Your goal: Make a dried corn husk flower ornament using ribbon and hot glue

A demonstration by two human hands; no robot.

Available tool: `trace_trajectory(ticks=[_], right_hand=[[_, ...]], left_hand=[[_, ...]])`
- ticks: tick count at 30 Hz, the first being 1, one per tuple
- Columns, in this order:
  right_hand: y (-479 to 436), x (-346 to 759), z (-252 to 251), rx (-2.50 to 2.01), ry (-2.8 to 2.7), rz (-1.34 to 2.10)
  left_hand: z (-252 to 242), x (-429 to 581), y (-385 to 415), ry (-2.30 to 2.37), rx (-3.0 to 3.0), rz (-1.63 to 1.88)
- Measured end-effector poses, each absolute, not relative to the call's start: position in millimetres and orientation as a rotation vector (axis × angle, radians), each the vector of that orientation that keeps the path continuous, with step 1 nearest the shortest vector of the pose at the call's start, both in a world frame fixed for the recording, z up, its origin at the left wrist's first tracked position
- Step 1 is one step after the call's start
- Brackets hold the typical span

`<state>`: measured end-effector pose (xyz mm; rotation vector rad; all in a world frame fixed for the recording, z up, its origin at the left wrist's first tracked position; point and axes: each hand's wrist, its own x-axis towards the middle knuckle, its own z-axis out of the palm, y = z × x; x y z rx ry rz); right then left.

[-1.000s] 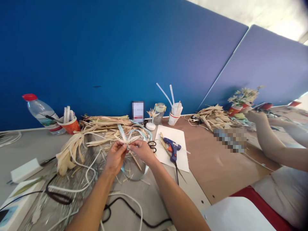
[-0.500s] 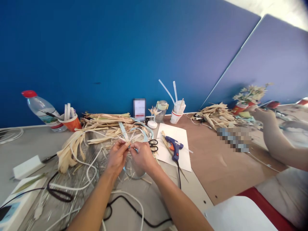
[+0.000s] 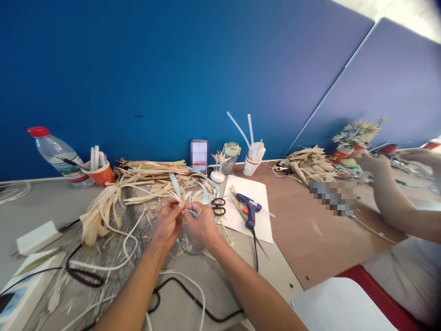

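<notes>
My left hand (image 3: pixel 168 220) pinches a small bundle of pale dried husk pieces (image 3: pixel 182 195) that stick up above the fingertips. Close beside it, my right hand (image 3: pixel 201 223) has thumb and finger closed on a light blue ribbon (image 3: pixel 192 213) at the base of the bundle. The fingertips of both hands almost meet, and the exact grip is partly hidden. More blue ribbon loops lie behind and below the hands. Black-handled scissors (image 3: pixel 218 206) rest just right of my right hand. A blue glue gun (image 3: pixel 251 210) lies on a white sheet (image 3: pixel 263 184) further right.
Dried husks (image 3: pixel 151 170) are heaped behind the hands. White and black cables (image 3: pixel 193 299) cross the table, with a power strip (image 3: pixel 24 294) at left. Along the wall stand a bottle (image 3: pixel 58 154), an orange cup (image 3: pixel 101 174), a phone (image 3: pixel 199 155) and a paper cup (image 3: pixel 251 165). Another person's arm (image 3: pixel 392 202) reaches in at right.
The husk pieces show a little more above my left fingertips. Both hands stay close together with nearly the same grip. At right, the other person's second hand has come into view.
</notes>
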<state>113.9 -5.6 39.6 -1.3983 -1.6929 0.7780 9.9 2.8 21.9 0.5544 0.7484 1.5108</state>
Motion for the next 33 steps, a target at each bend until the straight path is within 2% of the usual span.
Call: trace_trajectory(ticks=[12, 20, 33], right_hand=[[-1.8, 111.2, 35.6, -1.299, -1.380, 1.072], [4.8, 120.5, 41.9, -0.963, -0.897, 1.622], [7.7, 127.3, 40.0, -0.849, -0.896, 1.888]], left_hand=[[21.9, 7.7, -2.0, 0.579, 0.449, 1.405], [13.3, 4.9, 0.8, 0.572, 0.470, 1.302], [17.5, 0.7, -0.1, 0.585, 0.571, 1.228]])
